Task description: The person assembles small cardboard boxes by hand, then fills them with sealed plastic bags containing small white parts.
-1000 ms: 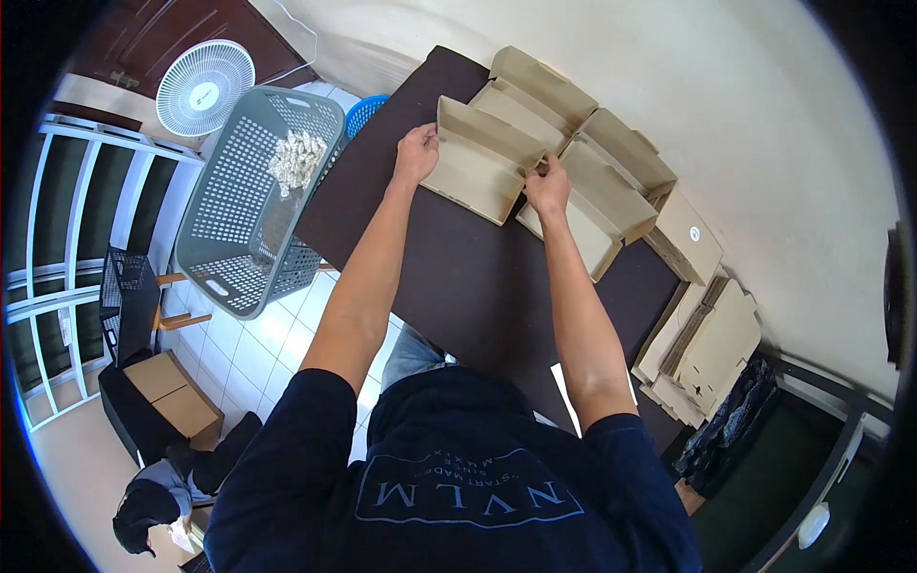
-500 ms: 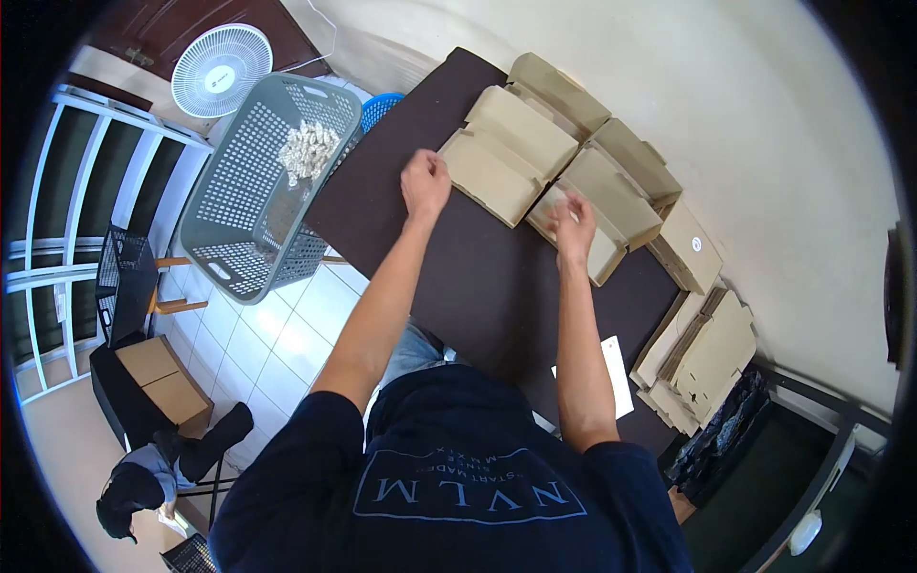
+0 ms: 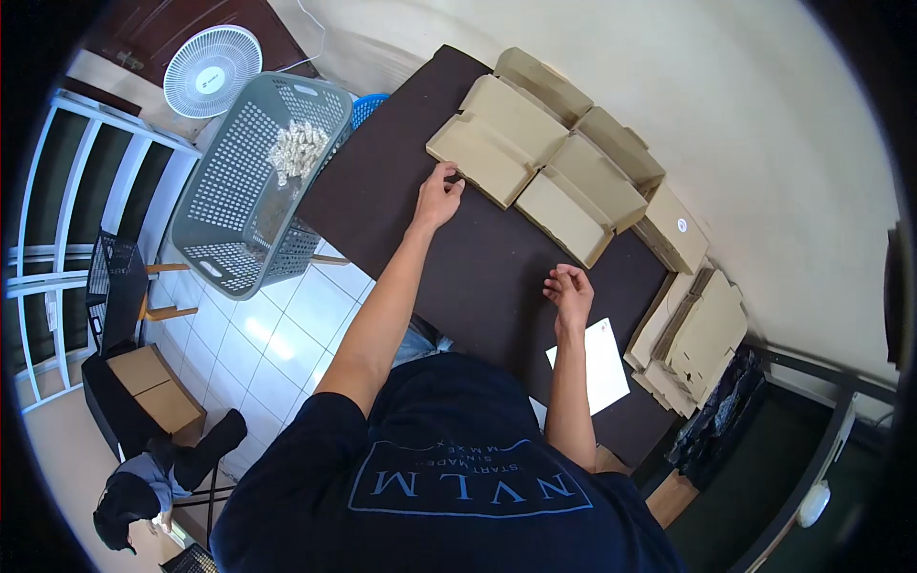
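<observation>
Two open cardboard boxes lie side by side on the dark brown table, a left box [image 3: 492, 153] and a right box [image 3: 573, 210], both with their lids folded back toward the wall. My left hand [image 3: 439, 199] is at the near left edge of the left box, thumb and forefinger apart, holding nothing. Whether its fingertips touch the cardboard is hard to see. Over the table, on the near side of the right box, my right hand [image 3: 571, 296] has loosely bent fingers with nothing visible in them. A white sheet of paper [image 3: 600, 368] lies beside my right forearm.
More open boxes [image 3: 544, 86] stand behind along the wall, with a closed box [image 3: 671, 229] to their right. Flattened cardboard [image 3: 707, 334] is stacked at the right. A grey laundry basket [image 3: 205, 224] and a fan [image 3: 212, 72] stand left. Another person [image 3: 143, 492] is lower left.
My right hand has drawn back toward me, off the right box. My left hand has shifted slightly along the left box's near edge. The view has moved a little.
</observation>
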Motion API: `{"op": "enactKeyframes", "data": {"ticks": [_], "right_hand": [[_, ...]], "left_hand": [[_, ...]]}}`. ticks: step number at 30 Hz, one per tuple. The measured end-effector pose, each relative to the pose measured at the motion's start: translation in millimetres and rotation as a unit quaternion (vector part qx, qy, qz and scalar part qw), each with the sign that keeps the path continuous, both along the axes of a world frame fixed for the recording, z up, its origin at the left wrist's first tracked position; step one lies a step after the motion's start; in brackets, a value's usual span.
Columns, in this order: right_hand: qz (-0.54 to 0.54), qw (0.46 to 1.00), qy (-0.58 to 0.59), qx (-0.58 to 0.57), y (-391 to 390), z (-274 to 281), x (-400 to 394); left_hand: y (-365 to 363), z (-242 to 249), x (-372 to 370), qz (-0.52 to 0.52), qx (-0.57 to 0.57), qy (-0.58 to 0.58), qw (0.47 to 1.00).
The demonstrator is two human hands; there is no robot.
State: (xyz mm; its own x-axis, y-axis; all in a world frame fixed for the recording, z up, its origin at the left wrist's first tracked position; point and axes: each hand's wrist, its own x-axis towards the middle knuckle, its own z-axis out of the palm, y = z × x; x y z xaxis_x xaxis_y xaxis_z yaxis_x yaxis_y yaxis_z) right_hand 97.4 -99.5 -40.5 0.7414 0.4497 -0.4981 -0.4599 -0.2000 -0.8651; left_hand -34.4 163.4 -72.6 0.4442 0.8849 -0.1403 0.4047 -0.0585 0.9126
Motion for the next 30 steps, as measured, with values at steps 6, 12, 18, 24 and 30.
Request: {"op": "enactKeyframes", "data": {"ticks": [6,12,18,24,30], "right_hand": [[-0.022,0.999,-0.021,-0.01,-32.2,3.2,19.6],[-0.068,0.988,-0.111,-0.081,-95.5,-3.8,56.9],[0.01,0.883,-0.308,-0.355,-159.3,-19.3,62.4],[0.05,0.821,-0.381,-0.423,-161.8,-31.0,36.0],[0.047,0.823,-0.387,-0.413,-145.7,-33.0,30.0]], "left_hand": [[-2.5,-31.6,-11.3,-0.004,-0.031,-0.027,0.999],[-36.2,-2.1,-49.9,0.033,-0.136,-0.098,0.985],[-66.4,-2.9,-105.2,-0.021,-0.134,-0.07,0.988],[-109.2,-18.2,-160.3,-0.055,-0.137,-0.06,0.987],[-136.2,-13.1,-160.7,-0.068,-0.134,-0.054,0.987]]}}
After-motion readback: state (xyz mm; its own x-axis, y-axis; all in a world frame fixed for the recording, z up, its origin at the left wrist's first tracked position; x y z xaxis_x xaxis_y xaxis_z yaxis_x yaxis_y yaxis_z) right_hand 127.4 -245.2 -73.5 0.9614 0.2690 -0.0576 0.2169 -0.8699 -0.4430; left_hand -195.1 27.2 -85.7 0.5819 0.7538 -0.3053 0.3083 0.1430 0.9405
